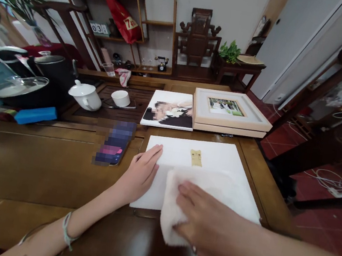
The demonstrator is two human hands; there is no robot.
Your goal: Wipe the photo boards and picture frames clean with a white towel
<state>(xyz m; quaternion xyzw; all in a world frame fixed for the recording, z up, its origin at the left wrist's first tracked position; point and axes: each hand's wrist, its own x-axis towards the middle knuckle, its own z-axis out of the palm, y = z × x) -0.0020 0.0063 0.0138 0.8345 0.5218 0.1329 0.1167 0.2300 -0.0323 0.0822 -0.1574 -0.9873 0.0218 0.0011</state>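
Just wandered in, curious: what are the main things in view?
Table: one, brown, centre
Panel: one, white, on table
Tab: one, gold, on panel
Cloth: one, white, on panel
Photo board: one, mixed, beyond panel
Frame stack: one, pale, beside photo board
Smartphone: one, dark, left of panel
Cups: two, white, beyond smartphone
Block: one, blue, table's left
Shelf: one, brown, background
Bag: one, red, on shelf
Telephone: one, black, on shelf
Left hand: one, bare, on panel
Right hand: one, bare, on cloth

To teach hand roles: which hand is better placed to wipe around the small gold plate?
Probably the right hand: it presses the white cloth onto the white panel near the gold plate. The left hand, without cloth, rests at the panel's left edge.
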